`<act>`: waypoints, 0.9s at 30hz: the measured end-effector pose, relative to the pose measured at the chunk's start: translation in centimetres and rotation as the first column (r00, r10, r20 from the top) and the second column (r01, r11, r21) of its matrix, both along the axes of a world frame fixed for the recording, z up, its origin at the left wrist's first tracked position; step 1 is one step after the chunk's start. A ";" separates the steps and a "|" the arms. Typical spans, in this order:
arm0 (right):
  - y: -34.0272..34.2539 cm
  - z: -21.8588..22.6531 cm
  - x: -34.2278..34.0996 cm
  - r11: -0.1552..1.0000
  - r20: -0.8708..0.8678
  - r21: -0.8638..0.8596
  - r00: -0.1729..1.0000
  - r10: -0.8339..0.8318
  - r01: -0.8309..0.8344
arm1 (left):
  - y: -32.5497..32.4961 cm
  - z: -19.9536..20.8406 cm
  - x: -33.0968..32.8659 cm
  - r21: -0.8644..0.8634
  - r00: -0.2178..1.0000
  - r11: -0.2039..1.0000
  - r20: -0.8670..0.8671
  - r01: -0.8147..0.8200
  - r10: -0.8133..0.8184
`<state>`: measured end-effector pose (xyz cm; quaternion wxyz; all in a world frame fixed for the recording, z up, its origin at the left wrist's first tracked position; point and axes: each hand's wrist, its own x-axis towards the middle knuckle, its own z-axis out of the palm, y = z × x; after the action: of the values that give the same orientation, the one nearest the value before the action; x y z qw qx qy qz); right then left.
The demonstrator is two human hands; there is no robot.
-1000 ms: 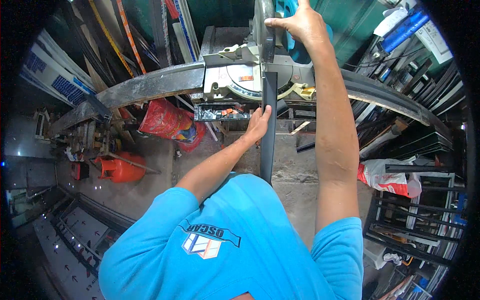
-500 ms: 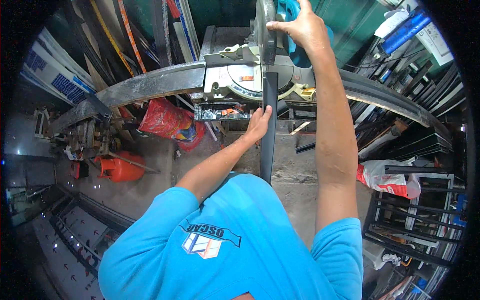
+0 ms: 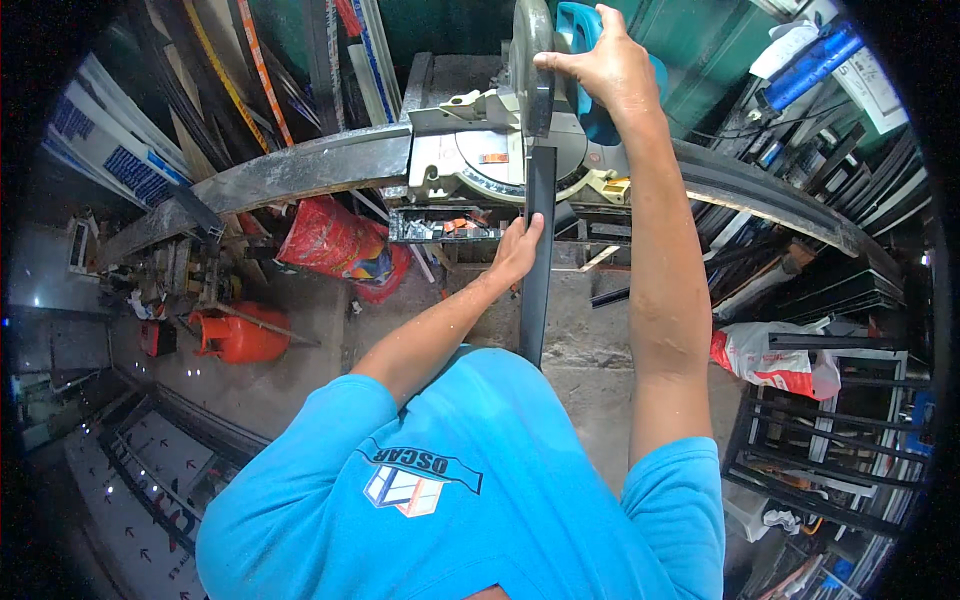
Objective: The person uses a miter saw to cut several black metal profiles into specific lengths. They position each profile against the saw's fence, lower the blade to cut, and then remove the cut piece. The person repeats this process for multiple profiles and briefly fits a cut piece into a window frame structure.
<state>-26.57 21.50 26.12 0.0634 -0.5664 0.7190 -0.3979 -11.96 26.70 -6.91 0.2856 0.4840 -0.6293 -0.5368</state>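
A miter saw (image 3: 470,155) with a pale metal base and turntable stands ahead of me on the bench. Its round blade guard (image 3: 533,70) is raised above the turntable. My right hand (image 3: 615,72) is closed on the saw's teal handle (image 3: 578,25), thumb stretched left toward the guard. A dark, straight metal profile (image 3: 538,290) points lengthwise from my body to the saw, its far end below the guard. My left hand (image 3: 517,248) grips the profile from its left side, just short of the saw base; some of its fingers are hidden.
Long beams (image 3: 300,170) extend on both sides of the saw. A red sack (image 3: 325,240) and an orange gas cylinder (image 3: 245,335) sit on the left. Stacked profiles, a white and red bag (image 3: 770,355) and dark frames (image 3: 830,430) crowd the right.
My right forearm has shifted slightly left, and the blade guard looks a little different in angle. Both hands keep their hold; the profile has hardly moved.
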 end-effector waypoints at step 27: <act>-1.2 -4.1 -1.3 0.996 -0.199 -0.080 0.978 -0.060 0.045 | 0.4 0.9 0.1 0.004 1.000 1.000 0.007 0.004 -0.004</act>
<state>-27.90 20.28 22.01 -0.0413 -0.5866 0.7209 -0.3667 -11.88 27.10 -6.00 0.2814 0.4851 -0.6301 -0.5370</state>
